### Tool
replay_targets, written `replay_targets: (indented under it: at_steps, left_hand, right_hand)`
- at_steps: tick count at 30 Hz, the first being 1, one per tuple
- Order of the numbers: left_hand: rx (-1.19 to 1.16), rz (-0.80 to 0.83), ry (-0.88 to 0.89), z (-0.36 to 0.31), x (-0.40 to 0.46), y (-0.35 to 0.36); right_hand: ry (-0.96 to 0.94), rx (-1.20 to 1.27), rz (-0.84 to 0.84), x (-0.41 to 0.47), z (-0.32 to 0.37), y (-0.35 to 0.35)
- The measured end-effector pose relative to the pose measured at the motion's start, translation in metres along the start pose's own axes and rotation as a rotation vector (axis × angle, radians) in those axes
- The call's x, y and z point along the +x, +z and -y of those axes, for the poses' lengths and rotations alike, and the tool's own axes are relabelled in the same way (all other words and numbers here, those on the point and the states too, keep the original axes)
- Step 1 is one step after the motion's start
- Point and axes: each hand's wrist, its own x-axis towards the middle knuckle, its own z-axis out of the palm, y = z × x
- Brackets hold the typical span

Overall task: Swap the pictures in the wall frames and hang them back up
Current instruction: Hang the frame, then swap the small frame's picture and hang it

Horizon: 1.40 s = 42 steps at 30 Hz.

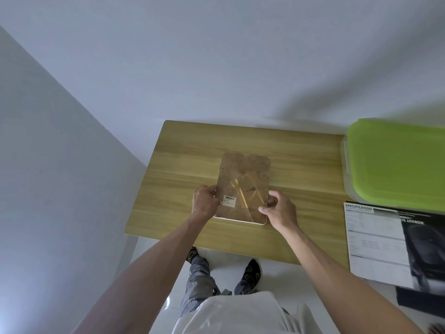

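Wooden tabletop [301,169] pushed against a plain pale wall, and I'm standing at its near edge with the frame [243,189] lying face down in the middle, brown backing board up w/ a barcode sticker [229,200] near my left thumb. My left hand [204,203] grips the frame's left edge, fingers curled round it; my right hand [279,209] pinches the near right corner, thumb and fingers bent on the rim. Both have hold, neither is loose. Risk as I judge it: the fold-out stand flap [248,189] on the back looks creased and half lifted, so if I pry the board off too hard it could tear or snap (cheap fibreboard, prob.). Can't tell if there's glass beneath; if so, tipping the frame up by its near edge could let the pane slide out toward the wall. Green-lidded box [395,162] and spec sheet [375,239] sit to the right, well apart, no bother there.
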Motion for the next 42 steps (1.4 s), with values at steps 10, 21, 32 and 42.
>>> replay_targets:
  at_steps: [10,21,32,42]
  left_hand:
    - [-0.019,0.064,-0.045,0.013,0.01,0.003]
    - [0.205,0.142,0.088,0.013,0.021,-0.002]
    - [0.953,0.308,0.476,-0.048,0.052,-0.009]
    - [1.025,0.557,0.525,-0.058,0.087,-0.005]
  right_hand:
    - [-0.119,-0.189,-0.042,0.007,-0.005,0.007]
    - [-0.227,-0.705,0.047,0.009,0.021,0.006]
    - [-0.419,-1.221,0.349,0.061,0.068,-0.001]
    - [-0.389,-1.214,0.517,0.085,0.069,0.005]
